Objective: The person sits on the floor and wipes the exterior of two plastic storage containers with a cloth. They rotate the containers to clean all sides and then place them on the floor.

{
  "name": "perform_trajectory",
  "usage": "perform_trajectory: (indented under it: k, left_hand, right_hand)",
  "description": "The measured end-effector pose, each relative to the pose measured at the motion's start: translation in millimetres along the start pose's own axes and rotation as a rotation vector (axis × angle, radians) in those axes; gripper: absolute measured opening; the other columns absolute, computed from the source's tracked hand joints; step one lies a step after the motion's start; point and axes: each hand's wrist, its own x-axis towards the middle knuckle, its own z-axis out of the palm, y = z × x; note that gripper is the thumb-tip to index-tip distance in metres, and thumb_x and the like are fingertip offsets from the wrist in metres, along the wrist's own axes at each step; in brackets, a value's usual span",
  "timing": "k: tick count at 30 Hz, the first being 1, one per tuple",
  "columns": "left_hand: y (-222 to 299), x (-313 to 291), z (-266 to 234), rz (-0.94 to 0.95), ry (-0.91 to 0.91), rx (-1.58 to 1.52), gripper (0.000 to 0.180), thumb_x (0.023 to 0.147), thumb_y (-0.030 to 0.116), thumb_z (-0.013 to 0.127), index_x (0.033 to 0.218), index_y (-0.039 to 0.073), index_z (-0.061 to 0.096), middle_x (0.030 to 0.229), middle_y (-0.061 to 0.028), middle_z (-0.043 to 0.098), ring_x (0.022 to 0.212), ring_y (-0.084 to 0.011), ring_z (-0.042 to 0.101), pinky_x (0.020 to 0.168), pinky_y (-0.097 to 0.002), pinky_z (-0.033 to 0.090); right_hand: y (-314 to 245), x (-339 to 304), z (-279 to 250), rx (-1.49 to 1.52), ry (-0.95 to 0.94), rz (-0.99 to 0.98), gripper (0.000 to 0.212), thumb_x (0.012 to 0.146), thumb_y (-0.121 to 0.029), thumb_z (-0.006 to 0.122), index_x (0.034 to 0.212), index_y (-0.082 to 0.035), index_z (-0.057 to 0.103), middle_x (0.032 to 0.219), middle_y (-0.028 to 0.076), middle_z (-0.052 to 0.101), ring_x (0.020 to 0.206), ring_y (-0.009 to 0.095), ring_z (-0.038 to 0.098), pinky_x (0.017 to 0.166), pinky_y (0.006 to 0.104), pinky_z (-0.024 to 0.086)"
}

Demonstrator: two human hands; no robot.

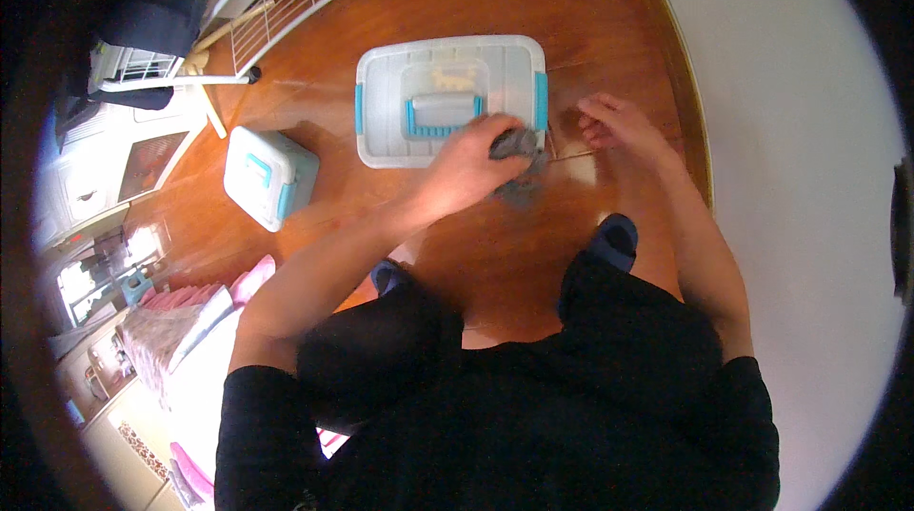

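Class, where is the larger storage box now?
The larger storage box sits on the wooden floor, upper middle of the head view, right of the smaller box, with the left hand near its lower right corner.

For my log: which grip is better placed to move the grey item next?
Probably the left grip: it holds the grey item near the lidded box; the right grip looks empty and apart.

Glare is bleaching a broad white surface (203, 380), lower left; the glossy reddish-brown wood floor (514, 268) is reflecting light. Fisheye distortion is curving the smooth white wall (800, 178); vignetting is blackening corners.
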Motion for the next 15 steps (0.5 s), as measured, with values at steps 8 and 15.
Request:
perform_trajectory:
  k: [8, 15]
  left_hand:
    - [-11.1, 27.5, 60.8, 0.298, 0.213, 0.631, 0.044, 0.074, 0.009, 0.071, 0.114, 0.0, 0.052, 0.116, -0.0242, 0.05, 0.099, -0.0407, 0.057, 0.08, -0.0458, 0.054]
    - [8.5, 25.1, 58.9, 0.075, 0.066, 0.56, 0.03, 0.076, 0.008, 0.067, 0.102, -0.001, 0.055, 0.088, -0.023, 0.061, 0.087, -0.042, 0.065, 0.069, -0.0476, 0.055]
  right_hand:
    - [9.3, 8.0, 38.8, 0.413, -0.269, 0.095, 0.052, 0.094, -0.043, 0.065, 0.13, -0.007, 0.054, 0.114, 0.008, 0.064, 0.098, 0.02, 0.065, 0.082, 0.0384, 0.057]
    - [15.4, 18.0, 43.5, 0.349, -0.24, 0.068, 0.056, 0.091, -0.044, 0.068, 0.13, -0.008, 0.052, 0.112, 0.01, 0.065, 0.099, 0.02, 0.065, 0.081, 0.0392, 0.058]
